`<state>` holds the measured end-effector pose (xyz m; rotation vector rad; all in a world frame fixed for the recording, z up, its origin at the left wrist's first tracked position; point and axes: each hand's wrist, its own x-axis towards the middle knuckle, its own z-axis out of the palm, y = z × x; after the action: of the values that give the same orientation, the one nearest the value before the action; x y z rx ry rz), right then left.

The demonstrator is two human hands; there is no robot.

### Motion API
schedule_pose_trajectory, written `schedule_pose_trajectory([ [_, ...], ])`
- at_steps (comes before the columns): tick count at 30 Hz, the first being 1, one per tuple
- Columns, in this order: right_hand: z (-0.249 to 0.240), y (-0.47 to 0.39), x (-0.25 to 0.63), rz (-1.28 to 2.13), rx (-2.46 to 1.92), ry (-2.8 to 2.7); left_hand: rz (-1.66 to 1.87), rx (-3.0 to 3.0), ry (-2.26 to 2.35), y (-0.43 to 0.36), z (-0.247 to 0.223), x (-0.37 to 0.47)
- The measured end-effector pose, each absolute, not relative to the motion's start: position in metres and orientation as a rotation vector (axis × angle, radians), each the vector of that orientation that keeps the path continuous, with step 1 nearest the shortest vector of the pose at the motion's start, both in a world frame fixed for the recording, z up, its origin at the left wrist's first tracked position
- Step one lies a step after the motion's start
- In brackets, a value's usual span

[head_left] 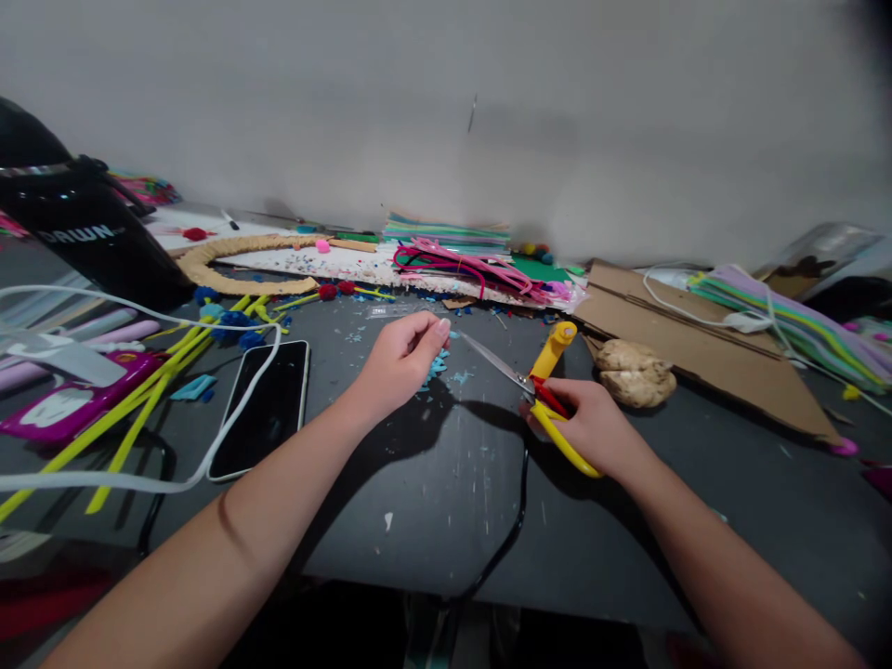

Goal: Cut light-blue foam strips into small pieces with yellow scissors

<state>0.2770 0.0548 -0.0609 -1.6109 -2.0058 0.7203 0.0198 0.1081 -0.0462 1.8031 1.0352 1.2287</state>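
My left hand (404, 353) is closed in a pinch near the middle of the table. A small light-blue piece (453, 334) pokes out at its fingertips; the rest is hidden. My right hand (589, 423) grips scissors (512, 372) by their yellow and red handles, which are spread apart. The blades point left toward the left fingertips, and the tip lies close to the blue piece. Under the left hand, light-blue clippings (437, 365) are scattered on the dark table (446, 502).
Left: a phone (268, 409), a white cable (241, 409), yellow strips (157, 390) and a black bottle (84, 223). Behind: a beige ring (209, 265) and pink pipe cleaners (474, 265). Right: a lumpy tan ball (636, 372) and cardboard (717, 362). A black cord (516, 530) hangs over the front edge.
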Motion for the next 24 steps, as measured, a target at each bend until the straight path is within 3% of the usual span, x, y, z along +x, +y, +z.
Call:
schedule_pose_trajectory([
  [24,-0.0657,0.0569,0.2804,0.778,-1.632,-1.951,1.191,1.725,1.048,0.1057,-0.0461,0.0203],
])
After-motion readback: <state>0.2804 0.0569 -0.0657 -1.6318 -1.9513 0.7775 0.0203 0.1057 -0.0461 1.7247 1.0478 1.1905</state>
